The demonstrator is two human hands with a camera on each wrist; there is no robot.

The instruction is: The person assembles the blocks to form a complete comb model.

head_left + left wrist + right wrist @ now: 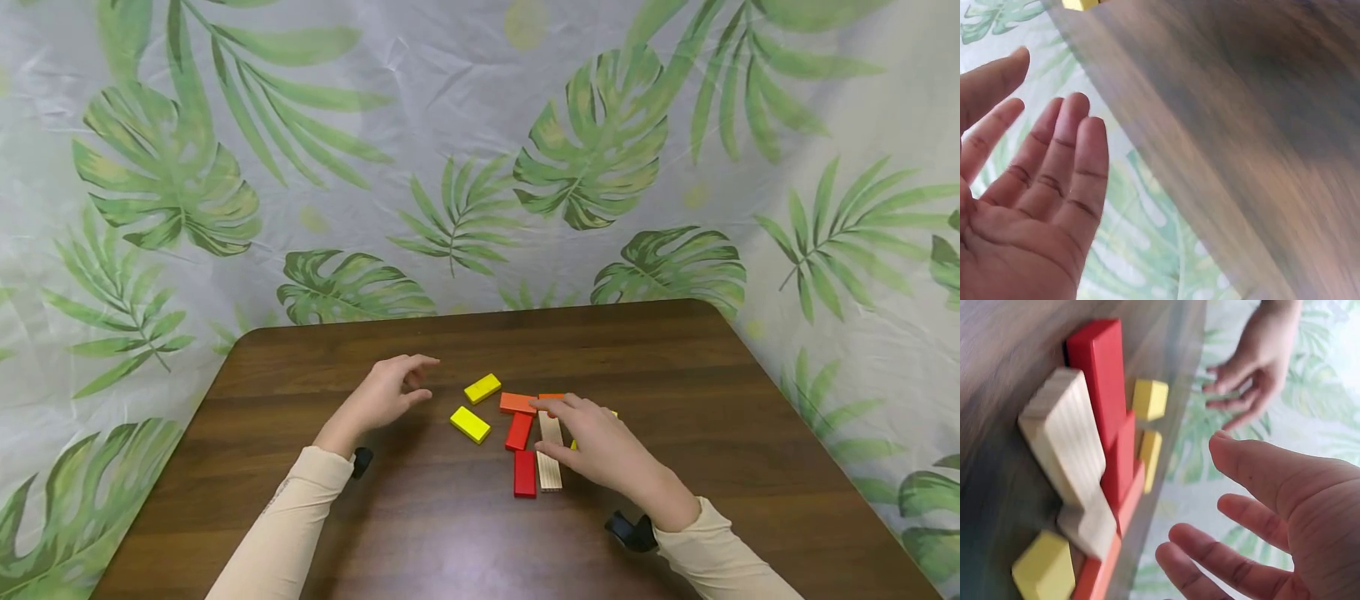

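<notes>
Tbl [675, 367]: blks [519, 431] nr R hand [609, 446]

Table [675, 375]: dark brown wood grain, far corners rounded | sheet [450, 125]: pale, creased, hanging beyond the table's far edge and both sides | leaf print [596, 137]: green fronds and split leaves (yellow blotches [527, 23] between), rising above the table
</notes>
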